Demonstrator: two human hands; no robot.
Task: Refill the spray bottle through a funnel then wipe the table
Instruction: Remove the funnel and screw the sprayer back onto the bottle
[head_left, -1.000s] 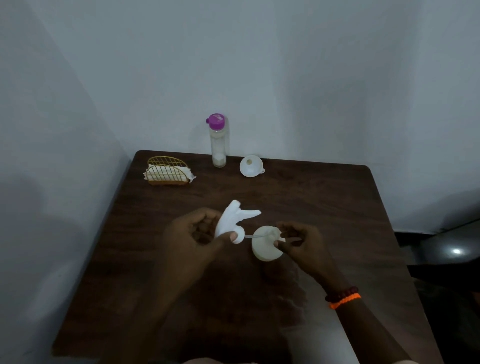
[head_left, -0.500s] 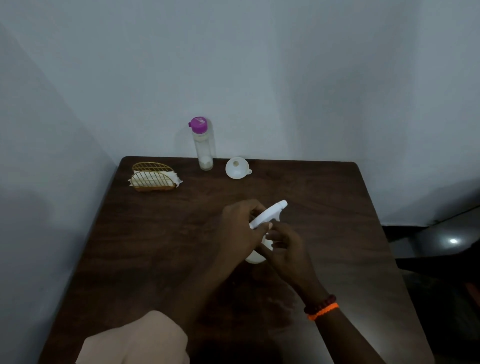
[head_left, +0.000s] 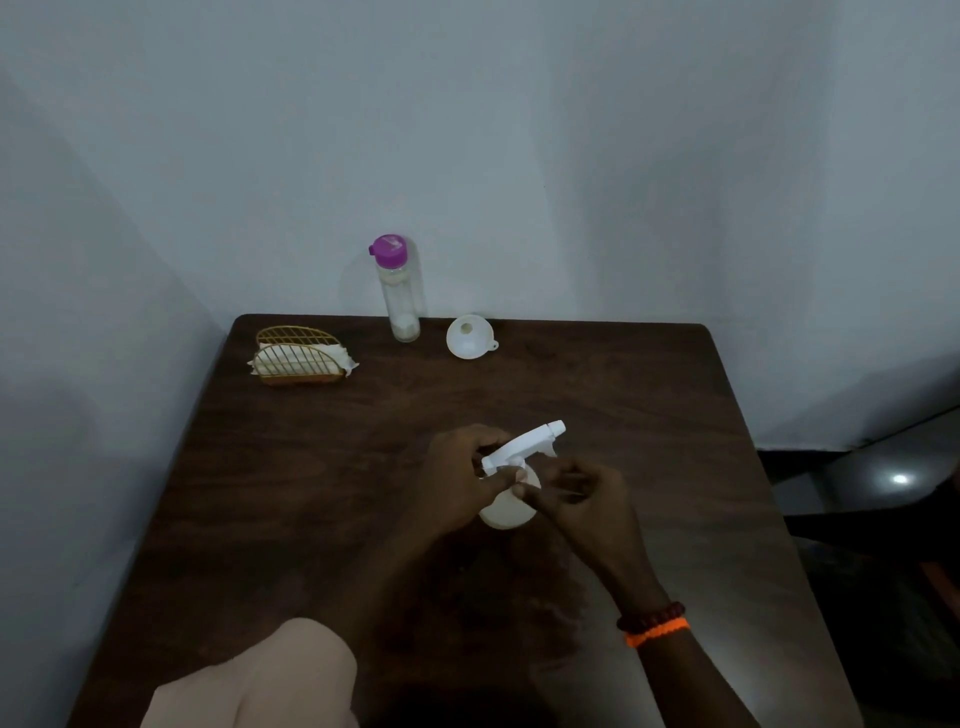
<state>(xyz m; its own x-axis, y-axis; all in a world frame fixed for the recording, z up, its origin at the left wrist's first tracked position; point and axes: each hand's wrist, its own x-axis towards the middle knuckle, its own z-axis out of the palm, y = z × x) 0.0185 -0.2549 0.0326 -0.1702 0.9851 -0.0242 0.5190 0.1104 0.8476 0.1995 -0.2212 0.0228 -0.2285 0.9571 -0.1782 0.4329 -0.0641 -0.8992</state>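
Observation:
A small white spray bottle (head_left: 506, 512) stands near the middle of the dark wooden table (head_left: 311, 493). Its white trigger head (head_left: 522, 449) sits on top, nozzle pointing back right. My left hand (head_left: 457, 480) grips the trigger head at the neck. My right hand (head_left: 582, 499) holds the bottle just below the head, from the right. At the back of the table lies a white funnel (head_left: 469, 338), and left of it stands a clear refill bottle with a purple cap (head_left: 399, 291).
A gold wire holder with white napkins (head_left: 298, 358) sits at the table's back left. Walls close in at the back and left. A pale sleeve (head_left: 260, 680) shows at the bottom edge. An orange and a dark bead bracelet (head_left: 654, 623) circle my right wrist.
The trigger head, held apart from the bottle a second ago, now sits on the bottle's neck. Both hands have come together over it, and the view has shifted right.

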